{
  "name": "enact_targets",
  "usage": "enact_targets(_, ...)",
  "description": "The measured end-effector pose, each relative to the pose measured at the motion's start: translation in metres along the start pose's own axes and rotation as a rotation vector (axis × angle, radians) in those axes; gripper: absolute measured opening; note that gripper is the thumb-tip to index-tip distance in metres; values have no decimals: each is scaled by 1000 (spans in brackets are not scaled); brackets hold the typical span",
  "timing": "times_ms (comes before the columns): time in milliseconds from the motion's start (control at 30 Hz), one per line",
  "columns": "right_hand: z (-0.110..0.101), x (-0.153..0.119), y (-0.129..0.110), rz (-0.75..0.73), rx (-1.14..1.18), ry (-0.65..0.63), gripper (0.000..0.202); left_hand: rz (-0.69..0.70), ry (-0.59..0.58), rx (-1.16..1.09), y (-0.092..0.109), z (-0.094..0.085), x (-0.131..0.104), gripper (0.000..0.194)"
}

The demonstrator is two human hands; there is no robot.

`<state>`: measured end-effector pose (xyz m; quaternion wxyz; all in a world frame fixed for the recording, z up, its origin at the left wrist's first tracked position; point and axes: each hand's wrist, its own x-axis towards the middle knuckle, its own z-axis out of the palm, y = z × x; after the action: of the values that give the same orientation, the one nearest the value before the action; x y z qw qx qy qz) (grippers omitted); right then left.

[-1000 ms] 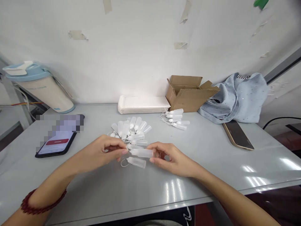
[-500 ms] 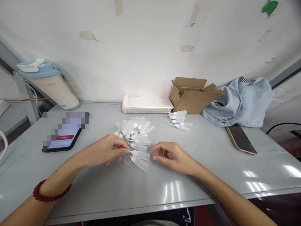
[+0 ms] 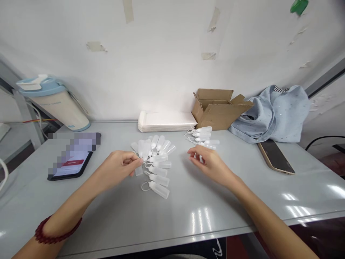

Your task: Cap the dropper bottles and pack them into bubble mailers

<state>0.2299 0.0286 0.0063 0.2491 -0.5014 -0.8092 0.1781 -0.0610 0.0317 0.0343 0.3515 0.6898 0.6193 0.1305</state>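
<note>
The right hand [image 3: 211,162] has moved near the smaller bottle group [image 3: 202,135], fingers loosely curled and parted, while the left hand [image 3: 118,169] presses thumb and finger together at the larger bottle group [image 3: 146,146].

I see a white wall [image 3: 161,72] with scraps of old tape [image 3: 95,46] stuck on it. Below lies a glossy grey surface [image 3: 107,223], overhead light shining in streaks near its front edge. Metal posts [image 3: 28,113] stand at the left.

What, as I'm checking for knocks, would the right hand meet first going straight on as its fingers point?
Likely the larger bottle cluster; the right hand may pass above, as its height is unclear.
</note>
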Motion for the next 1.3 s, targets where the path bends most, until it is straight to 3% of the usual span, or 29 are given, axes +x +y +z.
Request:
enact_targets(100,-10,6,19,24,-328,78,18,22,38,-53,4,4,-3,36)
enact_targets(300,-25,8,42,134,-606,58,23,95,77,-70,11,18,-5,38)
enact_targets(500,-21,8,51,154,-644,-12,19,143,74,-29,14,26,-7,38)
enact_targets(767,-16,11,41,191,-629,-69,16,170,13,-39,17,33,-10,35)
enact_targets(1033,-18,8,27,185,-497,-98,17,211,-21,-54,16,37,-12,36)
enact_targets(1300,-16,5,2,144,126,-3,18,243,-10,-49,17,39,-13,36)
